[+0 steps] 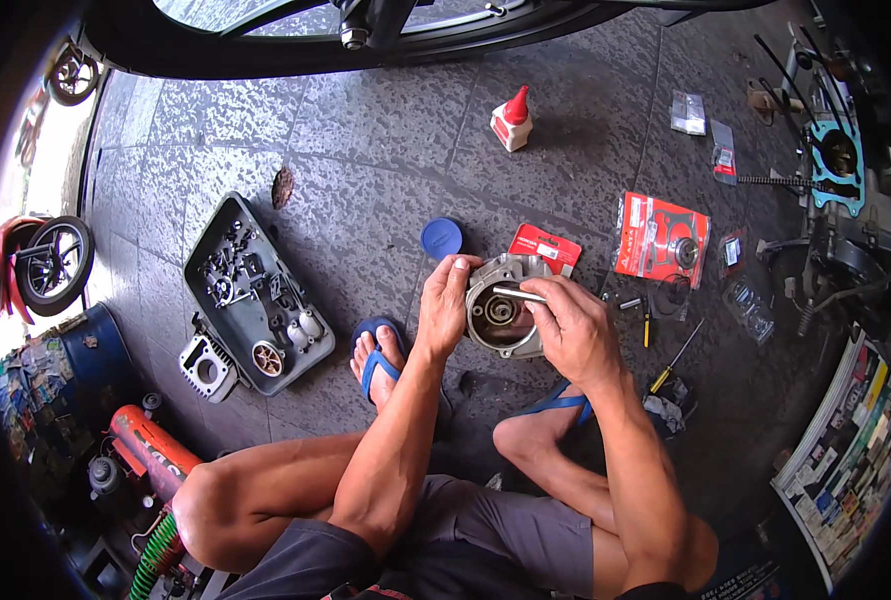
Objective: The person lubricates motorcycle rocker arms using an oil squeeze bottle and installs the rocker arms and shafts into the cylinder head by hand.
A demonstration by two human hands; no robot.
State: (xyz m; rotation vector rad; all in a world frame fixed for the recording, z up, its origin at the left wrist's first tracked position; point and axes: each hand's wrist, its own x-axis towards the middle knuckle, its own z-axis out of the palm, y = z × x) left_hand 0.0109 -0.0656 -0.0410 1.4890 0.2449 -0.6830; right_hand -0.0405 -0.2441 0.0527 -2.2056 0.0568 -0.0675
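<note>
A grey metal engine casing (511, 268) with a round opening is held up in front of me, between my knees. My left hand (446, 306) grips its left side, fingers curled over the rim. Pinched in my right hand (577, 332) is a short, shiny metal rod (513, 293), which lies across the casing's opening. Inside the opening a ringed round seat (500, 312) shows. Part of the casing's right side is hidden by my right hand. Just beyond the casing lie a blue round lid (441, 237) and a red-and-white packet (555, 247).
A grey tray (197, 262) of engine parts stands at left, a cylinder block (206, 368) beside it. Ahead is a white bottle with a red cap (512, 120). To the right lie a gasket packet (662, 240) and a screwdriver (677, 358). An engine (855, 240) sits at far right.
</note>
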